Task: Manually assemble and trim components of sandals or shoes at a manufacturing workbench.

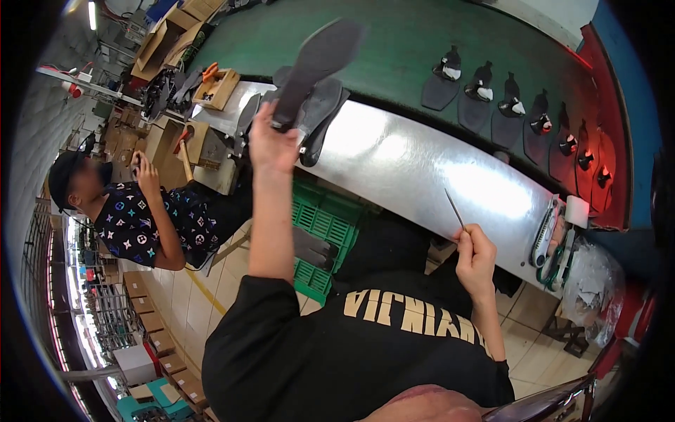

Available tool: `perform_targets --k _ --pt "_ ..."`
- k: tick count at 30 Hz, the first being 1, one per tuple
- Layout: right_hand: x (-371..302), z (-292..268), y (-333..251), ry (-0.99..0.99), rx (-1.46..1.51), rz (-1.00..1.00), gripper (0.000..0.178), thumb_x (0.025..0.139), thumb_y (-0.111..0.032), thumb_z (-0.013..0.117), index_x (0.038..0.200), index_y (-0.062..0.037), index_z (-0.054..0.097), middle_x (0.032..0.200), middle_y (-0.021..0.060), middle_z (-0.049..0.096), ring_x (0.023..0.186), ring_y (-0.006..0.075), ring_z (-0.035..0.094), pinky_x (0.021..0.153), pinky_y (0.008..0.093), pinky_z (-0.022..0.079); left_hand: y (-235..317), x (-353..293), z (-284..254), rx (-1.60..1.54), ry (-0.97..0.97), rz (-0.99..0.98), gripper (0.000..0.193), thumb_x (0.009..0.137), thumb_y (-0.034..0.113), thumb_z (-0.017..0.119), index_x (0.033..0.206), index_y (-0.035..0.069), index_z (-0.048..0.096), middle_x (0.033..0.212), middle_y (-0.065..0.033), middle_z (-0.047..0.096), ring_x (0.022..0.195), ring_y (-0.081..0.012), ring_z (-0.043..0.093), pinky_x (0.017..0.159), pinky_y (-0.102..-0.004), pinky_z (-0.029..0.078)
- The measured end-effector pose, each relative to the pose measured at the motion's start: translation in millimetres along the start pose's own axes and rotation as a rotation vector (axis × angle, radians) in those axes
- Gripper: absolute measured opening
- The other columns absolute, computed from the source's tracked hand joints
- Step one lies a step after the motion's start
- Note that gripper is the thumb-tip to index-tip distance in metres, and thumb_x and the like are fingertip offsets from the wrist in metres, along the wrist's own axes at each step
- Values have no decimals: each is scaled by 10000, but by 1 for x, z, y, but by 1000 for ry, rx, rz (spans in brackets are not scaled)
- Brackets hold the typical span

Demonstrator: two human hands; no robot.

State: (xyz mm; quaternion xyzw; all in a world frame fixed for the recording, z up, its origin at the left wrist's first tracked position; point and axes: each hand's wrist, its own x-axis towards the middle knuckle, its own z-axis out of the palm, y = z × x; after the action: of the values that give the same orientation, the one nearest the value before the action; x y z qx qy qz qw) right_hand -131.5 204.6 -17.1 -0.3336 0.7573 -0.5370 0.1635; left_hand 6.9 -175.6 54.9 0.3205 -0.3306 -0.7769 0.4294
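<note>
We hold a dark insole [318, 60] up in our left hand [271, 141], fingers closed on its heel end; its long axis runs up and right, toe pointing away over the green belt [394, 42]. Our right hand [474, 257] pinches a thin tool [454, 209] above the metal desk [422, 169], well apart from the insole.

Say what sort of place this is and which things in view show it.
Probably a shoe factory line. The left hand lifts a dark sole, more shoe parts sit in a row on a green belt, and stacked boxes line the floor.
</note>
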Motion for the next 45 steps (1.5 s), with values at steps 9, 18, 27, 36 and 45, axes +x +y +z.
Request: perform_targets --k 9,18,27,36,45 --pt "19 -48 35 211 38 200 130 950 -39 504 930 26 615 703 33 550 620 114 494 586 257 409 18 34 -49 1098 210 847 379 882 214 711 1189 0 647 1047 -82 662 906 -157 602 846 -310 485" --pt "34 -90 43 367 -537 88 288 851 -18 601 1133 15 647 891 162 595 802 306 593 741 372 472 -204 134 143 1317 -486 593 685 812 458 702 1321 23 556 1356 -208 550 1287 -352 496 1042 -403 408" --pt "29 -104 53 349 -877 55 497 773 -51 683 1263 -83 602 1011 144 568 955 325 562 819 421 446 -245 136 160 1401 -560 671 370 809 330 736 1056 64 669 1123 -174 667 1147 -427 564 1031 -453 417" --pt "19 -98 47 473 -662 -146 324 851 -46 642 1175 -56 650 1087 133 576 999 287 558 883 375 439 -219 93 154 897 -316 812 246 743 124 746 975 44 729 1088 -108 642 942 -232 642 823 -329 513" --pt "19 -31 -20 177 1034 -31 634 843 -352 732 1260 22 434 1127 175 548 1106 334 558 1129 510 308 -152 -131 86 356 -862 -490 308 800 -17 739 1104 16 700 1086 -73 702 980 -123 642 909 -297 508"
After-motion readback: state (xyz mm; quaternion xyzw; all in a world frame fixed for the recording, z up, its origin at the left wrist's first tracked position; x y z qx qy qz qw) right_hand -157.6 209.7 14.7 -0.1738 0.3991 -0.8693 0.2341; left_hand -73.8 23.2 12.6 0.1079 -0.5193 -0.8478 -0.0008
